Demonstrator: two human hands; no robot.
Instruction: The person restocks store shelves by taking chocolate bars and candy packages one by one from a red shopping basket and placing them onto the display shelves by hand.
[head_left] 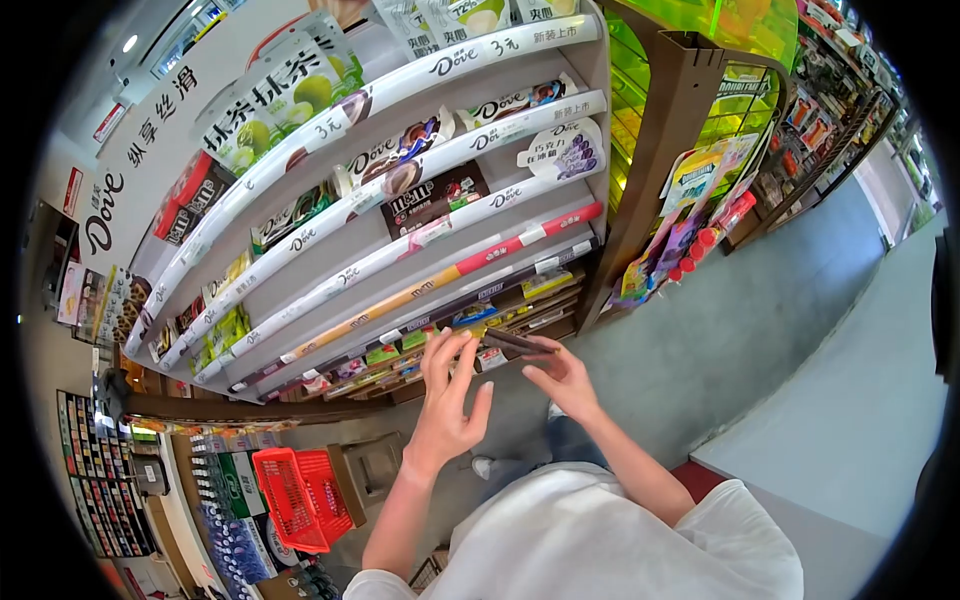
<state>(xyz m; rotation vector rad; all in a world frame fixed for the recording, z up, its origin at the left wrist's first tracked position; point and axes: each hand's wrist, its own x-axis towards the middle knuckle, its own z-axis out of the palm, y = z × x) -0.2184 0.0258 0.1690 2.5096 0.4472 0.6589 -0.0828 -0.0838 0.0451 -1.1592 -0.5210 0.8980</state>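
Head view shows a slim dark packet [515, 342] held up in front of a curved, tiered shelf rack [330, 240], slanting slightly down toward the right hand. The right hand [562, 380] has its fingers at the packet's near end, with the thumb pointing toward the other hand, below the packet; whether thumb and fingers pinch it together cannot be told. The left hand [450, 390] is raised with the fingers up and the thumb spread well away from them, its fingertips at or just beside the packet's other end; contact there is unclear. Behind, the rack's white edge strips carry Dove lettering, and its tiers hold wrapped bars [400, 140], a brown M&M's pack [435, 203] and, higher up, green and white bags [285, 95]. Beside the rack, to the right, small colourful bags [690, 200] hang on a brown-framed stand [660, 130] above the grey floor [720, 300]. At lower left, a red basket [300, 495] sits next to an open brown box [370, 468]. The person's white shirt [600, 535] fills the bottom.
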